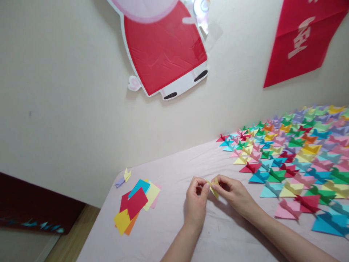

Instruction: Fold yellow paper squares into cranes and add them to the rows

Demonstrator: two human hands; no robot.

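Observation:
Between my two hands is a small yellow folded paper (215,192), perhaps an origami crane, held above the pale sheet. My left hand (196,198) pinches its left side between thumb and fingers. From the right, my right hand (230,191) grips the other side with thumb and index finger. The fingertips hide part of the paper's shape. Many folded paper cranes (291,178) in mixed colours stand in rows to the right of my right hand. Left of my left hand lies a loose pile of coloured paper squares (137,203).
A yellow folded piece (127,175) and a purple one (119,182) lie near the left corner of the sheet-covered surface (174,225). Behind it rises a wall with a red cartoon cutout (166,47) and a red paper banner (302,43). Wooden floor (73,233) shows at lower left.

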